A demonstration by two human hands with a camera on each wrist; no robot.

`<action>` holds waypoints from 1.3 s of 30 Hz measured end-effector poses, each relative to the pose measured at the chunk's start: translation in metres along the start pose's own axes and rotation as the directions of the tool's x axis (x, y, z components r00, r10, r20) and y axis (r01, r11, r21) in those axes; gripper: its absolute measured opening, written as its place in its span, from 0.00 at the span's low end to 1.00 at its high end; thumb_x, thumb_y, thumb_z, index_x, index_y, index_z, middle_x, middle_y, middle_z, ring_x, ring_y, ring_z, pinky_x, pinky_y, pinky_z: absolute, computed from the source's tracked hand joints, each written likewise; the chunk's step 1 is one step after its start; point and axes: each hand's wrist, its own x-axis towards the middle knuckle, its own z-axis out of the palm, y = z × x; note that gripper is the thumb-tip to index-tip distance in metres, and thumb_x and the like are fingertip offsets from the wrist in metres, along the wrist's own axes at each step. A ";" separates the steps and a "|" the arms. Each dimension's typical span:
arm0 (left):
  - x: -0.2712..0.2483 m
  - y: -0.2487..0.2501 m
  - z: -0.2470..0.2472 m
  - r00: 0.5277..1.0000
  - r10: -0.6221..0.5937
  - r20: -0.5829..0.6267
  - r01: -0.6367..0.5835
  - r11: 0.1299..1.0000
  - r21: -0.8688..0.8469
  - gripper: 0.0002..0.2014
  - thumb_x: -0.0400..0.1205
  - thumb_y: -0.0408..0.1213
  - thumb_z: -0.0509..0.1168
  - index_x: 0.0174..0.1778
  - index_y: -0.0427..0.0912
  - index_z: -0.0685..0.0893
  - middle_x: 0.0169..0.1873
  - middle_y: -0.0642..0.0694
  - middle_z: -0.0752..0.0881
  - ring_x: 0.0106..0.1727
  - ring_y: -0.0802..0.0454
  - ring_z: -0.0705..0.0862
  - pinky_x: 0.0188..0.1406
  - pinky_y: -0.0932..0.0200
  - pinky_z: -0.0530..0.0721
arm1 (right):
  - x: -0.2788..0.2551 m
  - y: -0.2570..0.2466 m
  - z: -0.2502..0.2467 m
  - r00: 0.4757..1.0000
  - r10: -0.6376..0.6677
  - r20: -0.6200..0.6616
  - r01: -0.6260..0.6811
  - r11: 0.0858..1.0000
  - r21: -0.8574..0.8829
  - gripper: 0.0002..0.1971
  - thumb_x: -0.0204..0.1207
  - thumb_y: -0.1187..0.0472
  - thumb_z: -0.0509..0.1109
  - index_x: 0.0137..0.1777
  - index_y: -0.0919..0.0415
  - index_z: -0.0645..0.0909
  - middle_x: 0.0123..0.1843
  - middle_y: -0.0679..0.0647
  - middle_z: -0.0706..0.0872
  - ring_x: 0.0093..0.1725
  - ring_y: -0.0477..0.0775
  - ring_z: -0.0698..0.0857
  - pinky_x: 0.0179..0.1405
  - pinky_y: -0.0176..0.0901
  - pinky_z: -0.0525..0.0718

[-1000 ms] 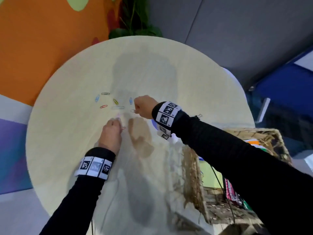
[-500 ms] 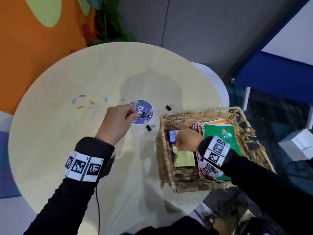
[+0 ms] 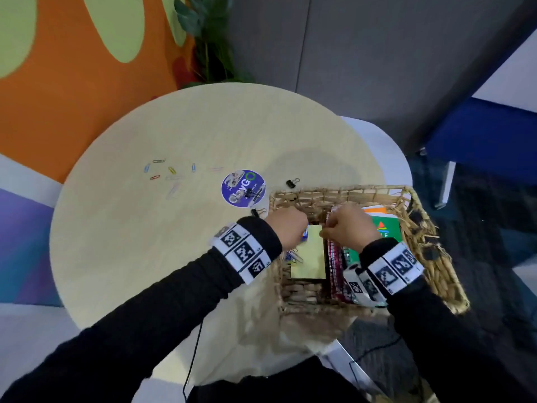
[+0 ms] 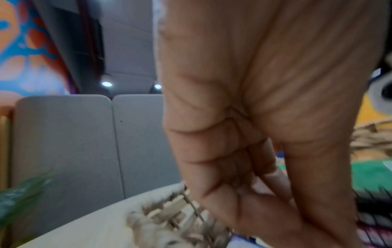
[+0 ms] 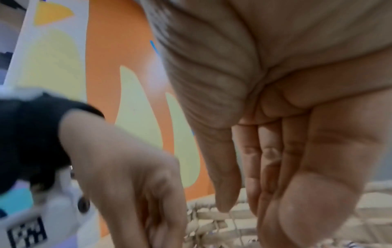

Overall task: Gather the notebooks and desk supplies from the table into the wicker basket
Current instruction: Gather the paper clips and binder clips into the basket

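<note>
Both hands hang over the wicker basket (image 3: 436, 257) at the table's (image 3: 145, 257) near right edge: left hand (image 3: 286, 228) fingers curled together, right hand (image 3: 345, 226) fingers pointing down side by side; I cannot tell what either holds. Inside lie a yellow notepad (image 3: 309, 257) and green notebook (image 3: 383, 228). Farther left, paper clips (image 3: 162, 171) lie on the table

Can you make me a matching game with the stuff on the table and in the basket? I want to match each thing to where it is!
Things:
1. yellow sticky pad
2. round purple sticker
3. coloured paper clips
4. green notebook

Places:
A. loose on the table, far left of the basket
B. in the basket, on its right side
C. flat on the table, just left of the basket
D. in the basket, between the two hands

Pairs: 1-D, 2-C, 3-A, 4-B
</note>
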 end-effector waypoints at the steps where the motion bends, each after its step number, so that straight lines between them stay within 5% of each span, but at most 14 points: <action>1: 0.008 0.006 0.004 0.999 -0.013 0.043 0.011 0.999 0.039 0.09 0.79 0.25 0.59 0.38 0.31 0.83 0.29 0.39 0.80 0.35 0.41 0.80 0.34 0.54 0.76 | -0.009 0.009 -0.006 0.999 0.011 -0.043 -0.009 0.999 0.046 0.06 0.70 0.58 0.75 0.38 0.61 0.90 0.37 0.59 0.88 0.39 0.56 0.84 0.31 0.37 0.78; 4: 0.029 0.018 0.013 0.979 -0.063 0.194 0.040 0.992 0.122 0.08 0.80 0.22 0.59 0.44 0.23 0.83 0.29 0.33 0.78 0.31 0.46 0.73 0.30 0.55 0.73 | -0.034 0.030 -0.011 0.996 0.034 -0.084 -0.020 0.986 0.164 0.06 0.71 0.60 0.75 0.41 0.62 0.91 0.37 0.61 0.92 0.40 0.60 0.89 0.47 0.53 0.88; 5: 0.036 0.020 0.016 0.971 -0.072 0.228 0.039 0.989 0.144 0.08 0.80 0.22 0.59 0.42 0.22 0.83 0.52 0.24 0.79 0.35 0.46 0.74 0.33 0.55 0.74 | -0.040 0.035 -0.011 0.996 0.040 -0.084 -0.023 0.980 0.196 0.06 0.71 0.60 0.75 0.42 0.62 0.90 0.37 0.60 0.92 0.39 0.59 0.90 0.48 0.55 0.89; 6: 0.042 0.022 0.021 0.960 -0.078 0.268 0.031 0.984 0.176 0.09 0.81 0.24 0.60 0.36 0.25 0.81 0.36 0.50 0.69 0.39 0.47 0.75 0.37 0.56 0.77 | -0.045 0.040 -0.010 0.995 0.045 -0.084 -0.026 0.975 0.220 0.06 0.72 0.60 0.75 0.43 0.63 0.90 0.37 0.60 0.92 0.38 0.58 0.90 0.47 0.55 0.89; 7: 0.048 0.020 0.028 0.954 -0.077 0.291 0.026 0.984 0.176 0.14 0.82 0.25 0.60 0.29 0.30 0.76 0.37 0.37 0.81 0.43 0.47 0.77 0.40 0.58 0.80 | -0.048 0.045 -0.009 0.995 0.046 -0.086 -0.025 0.972 0.235 0.06 0.72 0.59 0.75 0.43 0.63 0.90 0.36 0.59 0.92 0.36 0.56 0.91 0.46 0.54 0.90; 10: 0.065 0.013 0.041 0.941 -0.151 0.303 0.105 0.981 0.164 0.17 0.86 0.31 0.55 0.30 0.35 0.75 0.43 0.41 0.78 0.57 0.48 0.82 0.45 0.62 0.80 | -0.054 0.052 -0.005 0.995 0.056 -0.079 -0.034 0.965 0.258 0.04 0.72 0.58 0.76 0.38 0.57 0.88 0.31 0.55 0.91 0.31 0.52 0.90 0.42 0.54 0.91; 13: 0.068 0.010 0.035 0.931 -0.125 0.344 0.085 0.988 0.129 0.19 0.85 0.32 0.57 0.25 0.40 0.70 0.33 0.42 0.78 0.35 0.47 0.80 0.56 0.58 0.80 | -0.056 0.049 -0.005 0.997 0.044 -0.068 -0.025 0.966 0.256 0.04 0.72 0.58 0.76 0.37 0.53 0.85 0.31 0.52 0.91 0.31 0.50 0.90 0.41 0.54 0.91; 15: 0.058 0.004 0.015 0.974 -0.072 0.213 0.076 0.997 -0.008 0.20 0.82 0.31 0.62 0.22 0.37 0.71 0.24 0.44 0.74 0.24 0.51 0.71 0.31 0.57 0.76 | -0.055 0.040 -0.009 0.997 0.025 -0.072 -0.004 0.958 0.286 0.03 0.72 0.60 0.76 0.38 0.54 0.87 0.30 0.52 0.91 0.30 0.49 0.89 0.40 0.52 0.91; 18: 0.031 -0.035 -0.024 0.996 -0.064 -0.065 0.043 0.959 -0.279 0.08 0.78 0.33 0.66 0.40 0.34 0.89 0.39 0.42 0.90 0.36 0.49 0.82 0.37 0.58 0.78 | -0.048 0.020 -0.021 0.992 -0.039 -0.123 0.079 0.938 0.337 0.06 0.72 0.60 0.75 0.35 0.51 0.86 0.30 0.51 0.91 0.31 0.49 0.89 0.38 0.53 0.91; 20: 0.017 -0.079 -0.035 0.954 -0.195 -0.227 0.087 0.906 -0.415 0.08 0.76 0.35 0.67 0.45 0.35 0.89 0.44 0.43 0.91 0.42 0.50 0.84 0.46 0.57 0.83 | -0.041 0.000 -0.031 0.982 -0.093 -0.163 0.149 0.914 0.377 0.03 0.73 0.60 0.74 0.38 0.53 0.88 0.32 0.50 0.91 0.33 0.50 0.89 0.41 0.56 0.90; 23: 0.002 -0.163 -0.029 0.816 -0.484 -0.317 0.258 0.794 -0.550 0.08 0.76 0.35 0.67 0.45 0.35 0.88 0.45 0.39 0.91 0.48 0.43 0.88 0.53 0.52 0.85 | -0.014 -0.047 -0.043 0.967 -0.163 -0.198 0.234 0.880 0.415 0.03 0.73 0.60 0.74 0.41 0.54 0.89 0.32 0.47 0.91 0.32 0.42 0.88 0.37 0.41 0.86; 27: -0.008 -0.251 -0.003 0.648 -0.735 -0.201 0.494 0.606 -0.623 0.10 0.78 0.35 0.64 0.51 0.36 0.85 0.53 0.37 0.88 0.58 0.39 0.84 0.55 0.53 0.80 | 0.045 -0.112 -0.038 0.944 -0.258 -0.206 0.320 0.868 0.381 0.05 0.72 0.62 0.73 0.38 0.54 0.88 0.26 0.40 0.88 0.29 0.41 0.85 0.39 0.44 0.85; 32: 0.001 -0.297 0.024 0.625 -0.770 -0.126 0.537 0.542 -0.647 0.05 0.77 0.36 0.67 0.39 0.38 0.83 0.49 0.38 0.88 0.53 0.40 0.87 0.49 0.59 0.79 | 0.119 -0.196 -0.017 0.920 -0.376 -0.111 0.391 0.896 0.209 0.07 0.74 0.64 0.69 0.44 0.60 0.89 0.39 0.53 0.91 0.41 0.52 0.86 0.44 0.40 0.82; 39: 0.022 -0.319 0.050 0.648 -0.737 -0.192 0.514 0.609 -0.604 0.09 0.79 0.30 0.61 0.51 0.34 0.84 0.55 0.34 0.83 0.57 0.37 0.83 0.56 0.53 0.79 | 0.214 -0.278 0.047 0.954 -0.299 0.021 0.298 0.953 0.052 0.10 0.76 0.64 0.65 0.47 0.66 0.88 0.50 0.62 0.91 0.53 0.63 0.87 0.49 0.45 0.83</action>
